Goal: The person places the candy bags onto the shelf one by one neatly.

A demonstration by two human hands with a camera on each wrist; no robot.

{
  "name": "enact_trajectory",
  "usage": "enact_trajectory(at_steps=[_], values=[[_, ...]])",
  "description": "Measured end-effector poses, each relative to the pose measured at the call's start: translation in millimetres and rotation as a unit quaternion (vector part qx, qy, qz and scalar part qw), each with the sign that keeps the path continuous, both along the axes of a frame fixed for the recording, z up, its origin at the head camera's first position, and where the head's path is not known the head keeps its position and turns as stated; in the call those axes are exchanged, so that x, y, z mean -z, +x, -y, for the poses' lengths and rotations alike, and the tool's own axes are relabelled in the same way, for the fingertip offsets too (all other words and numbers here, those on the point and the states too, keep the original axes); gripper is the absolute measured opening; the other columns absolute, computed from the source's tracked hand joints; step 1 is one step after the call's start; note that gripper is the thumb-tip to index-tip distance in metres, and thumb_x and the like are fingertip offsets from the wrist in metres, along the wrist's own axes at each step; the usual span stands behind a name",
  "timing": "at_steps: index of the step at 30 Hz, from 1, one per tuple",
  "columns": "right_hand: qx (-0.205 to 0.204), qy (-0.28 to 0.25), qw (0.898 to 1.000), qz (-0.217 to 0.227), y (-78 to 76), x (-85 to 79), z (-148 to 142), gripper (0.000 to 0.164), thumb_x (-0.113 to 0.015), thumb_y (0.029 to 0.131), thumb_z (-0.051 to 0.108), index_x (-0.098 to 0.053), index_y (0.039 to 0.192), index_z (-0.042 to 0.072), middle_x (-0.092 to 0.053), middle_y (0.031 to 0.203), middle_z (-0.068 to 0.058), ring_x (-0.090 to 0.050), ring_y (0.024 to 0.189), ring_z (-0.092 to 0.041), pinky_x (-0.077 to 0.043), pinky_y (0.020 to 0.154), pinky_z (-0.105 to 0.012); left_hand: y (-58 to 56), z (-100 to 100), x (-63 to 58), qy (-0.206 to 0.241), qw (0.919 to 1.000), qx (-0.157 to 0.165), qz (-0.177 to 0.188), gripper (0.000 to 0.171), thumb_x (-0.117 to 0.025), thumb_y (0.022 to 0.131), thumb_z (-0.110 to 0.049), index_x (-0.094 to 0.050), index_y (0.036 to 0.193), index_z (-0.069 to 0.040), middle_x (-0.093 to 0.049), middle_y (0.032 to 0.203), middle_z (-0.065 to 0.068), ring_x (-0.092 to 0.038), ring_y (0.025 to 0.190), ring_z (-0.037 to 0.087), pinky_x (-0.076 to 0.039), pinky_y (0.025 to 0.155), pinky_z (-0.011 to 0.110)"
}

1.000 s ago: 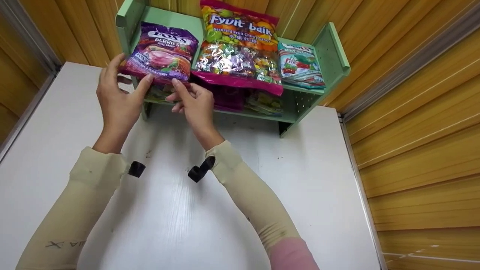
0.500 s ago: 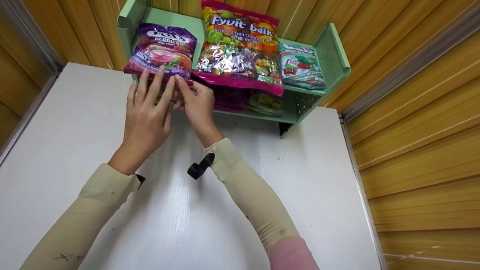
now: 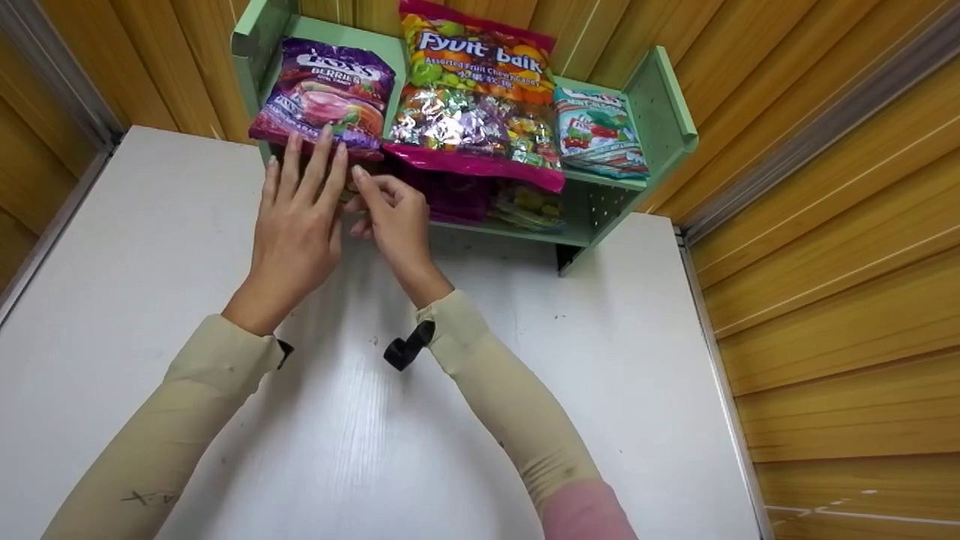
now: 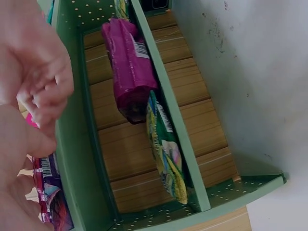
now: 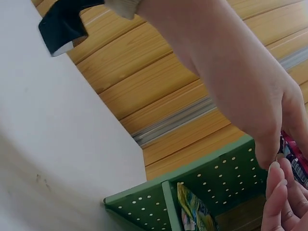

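A purple bag of berry candy (image 3: 330, 97) lies on the left of the green rack's top shelf, its bottom edge over the front lip. My left hand (image 3: 296, 232) is back-up with straight fingers, fingertips resting on that bottom edge. Just below the bag's right corner is my right hand (image 3: 397, 221), its thumb and fingers loosely bent and nothing seen between them. In the left wrist view, the bag's underside (image 4: 48, 192) shows beside the shelf, and the curled fingers of the right hand (image 4: 38, 77) hang near its front. The left palm is hidden in the head view.
A large fruit chewy candy bag (image 3: 480, 97) fills the middle of the top shelf, a teal mint candy bag (image 3: 600, 131) the right. On the lower shelf are a magenta packet (image 4: 132, 67) and yellow-green packets (image 4: 166, 149). The green rack (image 3: 664, 112) stands on a white table (image 3: 600, 360).
My left hand has gone from gripping the bag's left side to lying flat-fingered along its bottom edge. My right thumb has come off the bag's lower corner.
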State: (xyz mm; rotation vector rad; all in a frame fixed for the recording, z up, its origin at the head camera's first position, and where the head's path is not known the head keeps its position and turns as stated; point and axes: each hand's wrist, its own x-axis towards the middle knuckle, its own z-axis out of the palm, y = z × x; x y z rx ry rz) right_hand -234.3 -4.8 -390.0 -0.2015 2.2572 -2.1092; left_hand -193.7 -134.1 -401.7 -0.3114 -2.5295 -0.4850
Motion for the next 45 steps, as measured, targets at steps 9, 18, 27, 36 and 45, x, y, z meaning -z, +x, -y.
enact_trajectory(at_steps=[9,18,27,36,45], values=[[-0.019,0.051,0.996,-0.07,18.4,26.6,-22,0.031,-0.055,0.098,0.037,-0.07,0.091,0.011,-0.072,0.075,-0.006,-0.063,0.054,-0.02,-0.055,0.055,-0.032,-12.8,-1,-1.6,0.003,0.9999,-0.007,0.007,0.066,-0.049,0.098,-0.023,-0.018,0.156,-0.019,-0.011,0.164,0.001,-0.005,0.152,0.032,-0.007,0.121,0.058],[-0.077,0.156,0.98,-0.098,49.1,47.5,-43,0.026,-0.054,0.098,0.037,-0.07,0.1,0.017,-0.073,0.084,0.003,-0.069,0.079,-0.02,-0.054,0.068,-0.022,-20.6,0,-7.0,0.01,0.9993,-0.013,0.035,0.074,-0.055,0.095,-0.022,-0.013,0.157,-0.021,-0.005,0.165,0.0,0.001,0.152,0.03,-0.003,0.122,0.054],[-0.071,0.189,0.975,-0.095,71.2,58.1,-72,0.025,-0.054,0.099,0.035,-0.069,0.107,0.017,-0.073,0.091,0.003,-0.067,0.088,-0.008,-0.054,0.076,-0.022,-32.3,-5,-10.3,0.037,0.9978,-0.003,0.055,0.078,-0.058,0.094,-0.025,-0.012,0.157,-0.022,-0.005,0.165,-0.001,0.002,0.153,0.028,-0.001,0.123,0.052],[-0.06,0.227,0.967,-0.097,76.1,71.6,-101,0.027,-0.051,0.1,0.038,-0.067,0.112,0.02,-0.072,0.097,0.007,-0.063,0.095,-0.004,-0.051,0.083,-0.025,-41.8,-4,-13.5,0.053,0.9964,0.004,0.066,0.076,-0.057,0.095,-0.028,-0.013,0.157,-0.022,-0.004,0.165,-0.002,0.005,0.153,0.026,0.002,0.123,0.051],[-0.036,0.236,0.965,-0.11,74.4,65.4,-124,0.028,-0.052,0.1,0.037,-0.067,0.115,0.019,-0.071,0.106,0.006,-0.064,0.099,-0.007,-0.051,0.089,-0.031,-50.8,-1,-15.9,0.059,0.9934,0.003,0.099,0.077,-0.055,0.095,-0.031,-0.009,0.157,-0.024,-0.001,0.165,-0.004,0.009,0.152,0.025,0.005,0.122,0.051]])
